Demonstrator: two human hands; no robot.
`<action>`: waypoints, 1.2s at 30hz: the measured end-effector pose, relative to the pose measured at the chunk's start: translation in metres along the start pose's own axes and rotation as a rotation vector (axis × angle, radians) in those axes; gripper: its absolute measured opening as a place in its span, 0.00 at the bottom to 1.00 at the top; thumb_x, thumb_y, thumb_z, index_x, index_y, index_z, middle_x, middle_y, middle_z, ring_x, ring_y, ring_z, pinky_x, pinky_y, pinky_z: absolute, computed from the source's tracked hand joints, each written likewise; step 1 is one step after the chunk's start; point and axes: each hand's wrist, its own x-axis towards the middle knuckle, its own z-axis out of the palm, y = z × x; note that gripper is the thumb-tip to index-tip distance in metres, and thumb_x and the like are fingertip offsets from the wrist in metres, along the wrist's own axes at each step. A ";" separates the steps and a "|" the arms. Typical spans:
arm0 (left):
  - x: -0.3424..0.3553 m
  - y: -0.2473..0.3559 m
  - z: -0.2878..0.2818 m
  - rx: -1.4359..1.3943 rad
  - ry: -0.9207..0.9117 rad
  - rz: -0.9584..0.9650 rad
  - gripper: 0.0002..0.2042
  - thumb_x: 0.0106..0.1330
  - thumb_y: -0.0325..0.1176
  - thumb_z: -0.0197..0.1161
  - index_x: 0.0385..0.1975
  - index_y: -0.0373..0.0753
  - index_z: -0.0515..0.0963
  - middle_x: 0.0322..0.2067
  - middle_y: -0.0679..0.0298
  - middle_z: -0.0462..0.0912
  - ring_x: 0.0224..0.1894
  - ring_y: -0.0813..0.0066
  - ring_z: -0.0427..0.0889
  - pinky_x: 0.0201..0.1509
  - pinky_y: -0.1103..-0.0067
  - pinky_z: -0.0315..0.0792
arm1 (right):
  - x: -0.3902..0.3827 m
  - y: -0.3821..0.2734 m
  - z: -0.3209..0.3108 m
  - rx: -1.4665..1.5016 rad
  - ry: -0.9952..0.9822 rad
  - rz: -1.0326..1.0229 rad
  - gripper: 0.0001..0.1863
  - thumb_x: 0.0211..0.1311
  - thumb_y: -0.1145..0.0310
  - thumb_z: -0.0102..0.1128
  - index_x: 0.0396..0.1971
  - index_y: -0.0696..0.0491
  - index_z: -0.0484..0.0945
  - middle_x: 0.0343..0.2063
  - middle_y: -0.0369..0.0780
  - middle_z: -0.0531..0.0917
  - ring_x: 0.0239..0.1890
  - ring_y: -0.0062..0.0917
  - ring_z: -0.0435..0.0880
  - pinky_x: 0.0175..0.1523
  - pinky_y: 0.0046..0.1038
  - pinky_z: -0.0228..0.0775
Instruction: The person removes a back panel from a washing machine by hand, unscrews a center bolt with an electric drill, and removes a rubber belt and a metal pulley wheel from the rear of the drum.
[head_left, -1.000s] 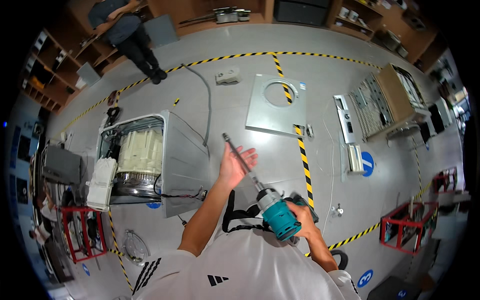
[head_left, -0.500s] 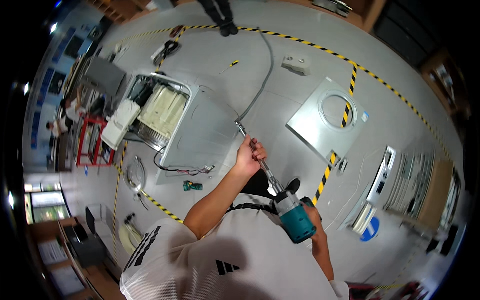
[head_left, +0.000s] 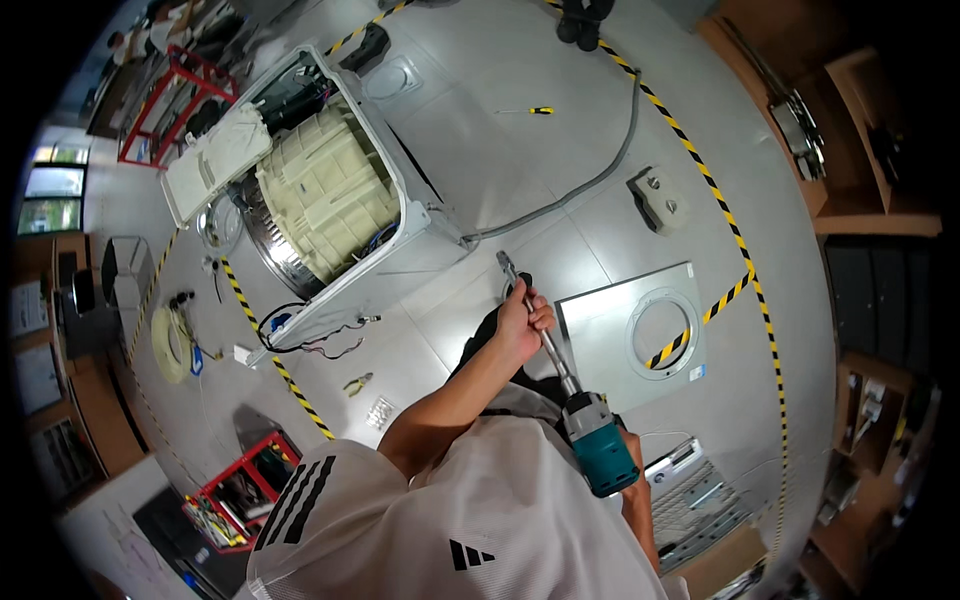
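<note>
Head view: the wearer's white shirt point(head_left: 400, 535) is filling the lower edge, and just above it a teal power drill point(head_left: 604, 460) is pointing up and leftward, away from the body. The right hand point(head_left: 632, 448) is gripping the drill at its right side, most of the fingers hiding behind the tool. A long metal extension bar point(head_left: 553, 353) is running out of the drill's nose, and the left hand point(head_left: 522, 322) is clasping it near the far end, with the tip point(head_left: 507, 263) sticking out beyond the fingers. Past the bar, a flat metal panel point(head_left: 600, 335) with a round opening is lying on the grey floor point(head_left: 460, 150). Over to the left, pliers point(head_left: 358, 384) are lying near loose wires point(head_left: 372, 319) that are trailing from an open grey cabinet point(head_left: 390, 288). Inside the cabinet a cream tub point(head_left: 325, 195) is showing. Farther out, a grey hose point(head_left: 592, 192) is curving away from near the cabinet's corner, a pale block-shaped part point(head_left: 658, 202) sitting to its right. A yellow-and-black screwdriver point(head_left: 540, 110) is lying beyond, and another person's dark shoes point(head_left: 578, 32) are showing at the top edge.
</note>
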 end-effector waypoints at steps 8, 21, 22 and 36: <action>0.071 0.042 0.101 -0.258 -0.107 0.135 0.18 0.71 0.49 0.42 0.25 0.42 0.65 0.15 0.70 0.62 0.13 0.83 0.57 0.16 0.85 0.54 | 0.144 -0.085 -0.106 -0.157 -0.227 -0.095 0.16 0.43 0.68 0.65 0.34 0.57 0.75 0.25 0.44 0.81 0.26 0.32 0.81 0.33 0.29 0.72; 0.191 0.074 0.225 -0.581 -0.147 0.492 0.19 0.72 0.49 0.38 0.24 0.41 0.63 0.16 0.67 0.62 0.16 0.79 0.58 0.19 0.83 0.57 | 0.438 -0.156 -0.265 -0.190 -0.784 -0.446 0.22 0.40 0.68 0.70 0.39 0.57 0.76 0.28 0.43 0.83 0.29 0.30 0.83 0.35 0.26 0.73; 0.194 0.074 0.232 -0.627 -0.162 0.483 0.19 0.72 0.48 0.39 0.24 0.41 0.63 0.16 0.67 0.62 0.16 0.78 0.58 0.19 0.83 0.57 | 0.456 -0.157 -0.274 -0.220 -0.810 -0.451 0.22 0.40 0.68 0.70 0.39 0.57 0.76 0.27 0.43 0.82 0.29 0.31 0.83 0.35 0.26 0.73; 0.280 0.160 0.275 -1.015 -0.059 0.635 0.19 0.72 0.49 0.38 0.25 0.40 0.63 0.16 0.67 0.62 0.15 0.79 0.57 0.17 0.83 0.56 | 0.646 -0.299 -0.242 -0.739 -1.106 -0.373 0.23 0.40 0.62 0.68 0.39 0.53 0.74 0.27 0.46 0.81 0.30 0.43 0.80 0.35 0.31 0.71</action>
